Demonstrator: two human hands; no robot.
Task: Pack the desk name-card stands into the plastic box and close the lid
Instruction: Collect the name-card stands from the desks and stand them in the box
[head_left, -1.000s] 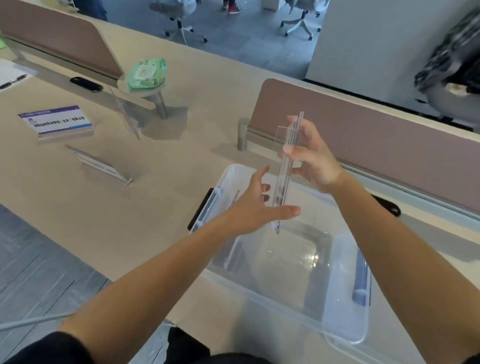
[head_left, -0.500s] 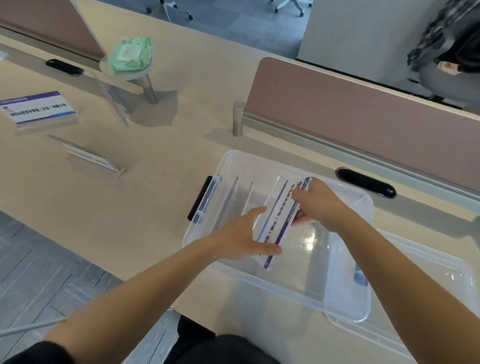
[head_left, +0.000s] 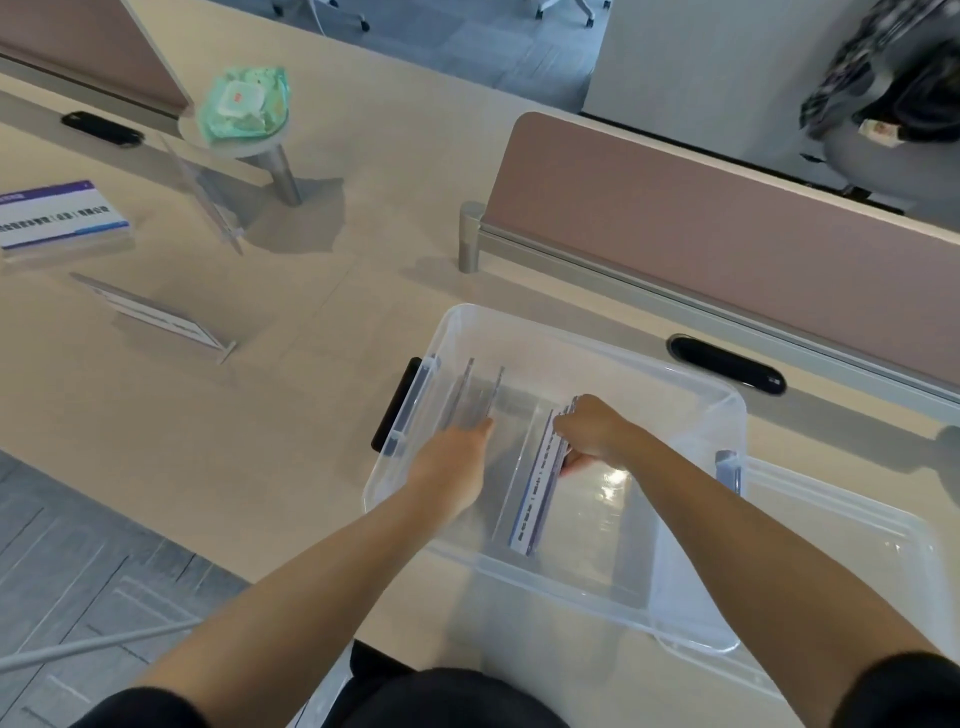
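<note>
- The right hand (head_left: 592, 434) is curled over the top edge of a clear acrylic name-card stand with a purple-edged white card (head_left: 537, 488) and pinches it; the stand sits tilted on its long edge at mid-floor inside the clear rectangular plastic box (head_left: 582, 332)
- The left hand (head_left: 454, 470) is spread with straight fingers, reaching toward 11 o'clock to two clear acrylic stands (head_left: 475, 395) leaning at the box's 9 o'clock end; contact cannot be confirmed
- Risk: let go at this tilt, the held stand may fall flat toward 3 o'clock, since nothing props it there, and take up floor space
- Risk: the leaning pair may slide down, smooth acrylic on smooth plastic, if left unsteadied
- Risk: the box sits near the 6 o'clock edge of the pale beige desk (head_left: 234, 441); a hard downward push could shift it
- The clear plastic lid (head_left: 857, 545) lies at the box's 4 o'clock; whether it is pinned under the box cannot be told, and lifting it blind could jolt the contents
- Outstanding at 9 to 10 o'clock on the desk: a purple-and-white carded stand (head_left: 57, 218), a low slanted stand (head_left: 156, 317) and an upright clear stand (head_left: 208, 202)
- Writing: both purple cards carry dark print, too blurred to read; the green wipes pack (head_left: 244, 104) shows a white flap with a small red mark and no legible brand
</note>
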